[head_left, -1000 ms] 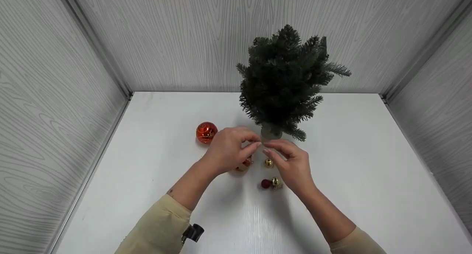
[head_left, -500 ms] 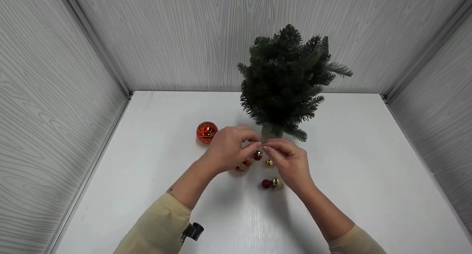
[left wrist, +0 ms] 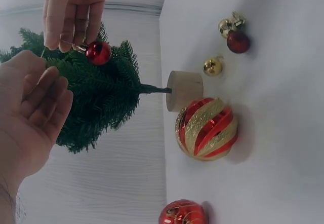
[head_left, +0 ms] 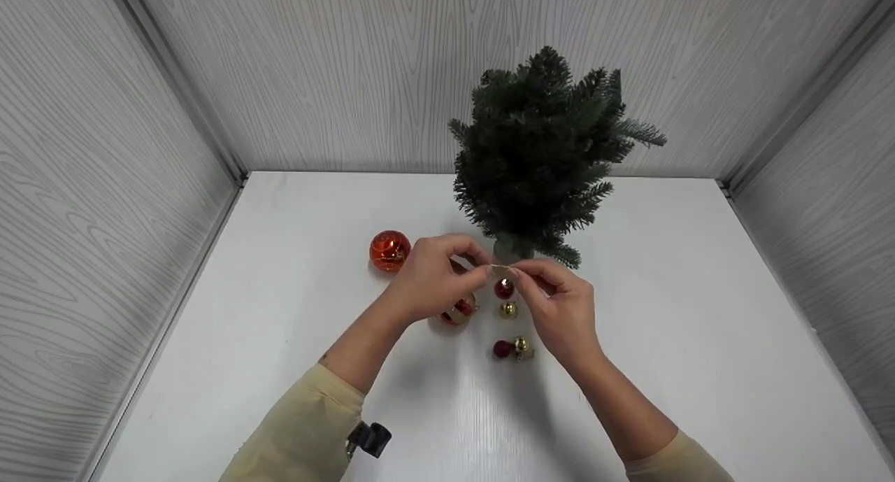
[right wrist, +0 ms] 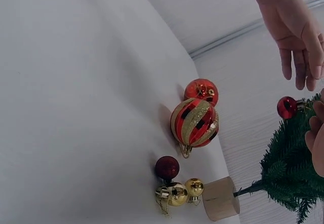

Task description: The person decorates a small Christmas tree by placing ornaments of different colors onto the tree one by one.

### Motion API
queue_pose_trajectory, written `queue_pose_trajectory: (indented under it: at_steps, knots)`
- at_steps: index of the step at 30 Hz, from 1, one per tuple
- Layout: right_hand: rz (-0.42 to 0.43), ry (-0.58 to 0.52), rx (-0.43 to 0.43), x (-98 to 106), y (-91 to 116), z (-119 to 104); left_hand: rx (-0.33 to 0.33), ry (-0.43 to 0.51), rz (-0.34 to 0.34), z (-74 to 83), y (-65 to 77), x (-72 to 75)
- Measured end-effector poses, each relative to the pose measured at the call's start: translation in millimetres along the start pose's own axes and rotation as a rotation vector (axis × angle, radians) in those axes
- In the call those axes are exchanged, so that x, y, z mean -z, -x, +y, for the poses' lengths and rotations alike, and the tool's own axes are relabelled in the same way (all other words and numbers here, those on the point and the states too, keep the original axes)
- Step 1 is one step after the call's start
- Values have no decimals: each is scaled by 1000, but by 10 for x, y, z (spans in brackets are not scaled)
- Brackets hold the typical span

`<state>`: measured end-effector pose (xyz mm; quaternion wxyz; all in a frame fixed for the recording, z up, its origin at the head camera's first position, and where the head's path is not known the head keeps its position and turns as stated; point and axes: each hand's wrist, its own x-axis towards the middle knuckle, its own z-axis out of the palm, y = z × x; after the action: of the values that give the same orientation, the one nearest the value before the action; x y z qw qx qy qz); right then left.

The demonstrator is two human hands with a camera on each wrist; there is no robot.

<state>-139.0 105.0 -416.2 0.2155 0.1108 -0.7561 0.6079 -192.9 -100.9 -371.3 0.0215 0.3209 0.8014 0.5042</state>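
Between the two hands a small shiny red bauble [left wrist: 98, 53] hangs in the air by its thin gold string [head_left: 500, 266]. The left hand [head_left: 435, 275] pinches one end of that string between thumb and index finger. On the other side, the right hand [head_left: 561, 310] pinches it the same way, with a short stretch of string showing between the fingertips. Right behind them stands a small green artificial Christmas tree [head_left: 535, 146] on a round wooden base [left wrist: 185, 91]. A larger red-and-gold striped bauble [left wrist: 207, 129] lies on the table beneath the left hand.
A big red bauble [head_left: 390, 251] lies left of the left hand. A small gold bauble [head_left: 508, 309] is near the tree base. Closer to the person lie a dark red bauble [head_left: 502, 349] and gold ones [head_left: 521, 344]. Grey wood-grain walls [head_left: 335, 69] enclose the white table [head_left: 301, 398].
The fingertips of the two hands have drawn slightly apart, and the string now shows between them. The small red bauble, hidden at first, has come into view below the fingers.
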Motion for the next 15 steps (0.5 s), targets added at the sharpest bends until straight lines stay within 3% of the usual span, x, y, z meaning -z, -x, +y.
queue_pose_trajectory:
  at_steps: [2, 5, 15]
  knots:
    - [15, 9, 0, -1, -5, -25, 37, 101, 13, -6, -5, -15]
    - [50, 50, -6, -7, -13, -82, 55, 171, 39, -9, -19, -46]
    - [147, 139, -32, -58, -76, -219, 46, 220, 143, 0, -71, -117]
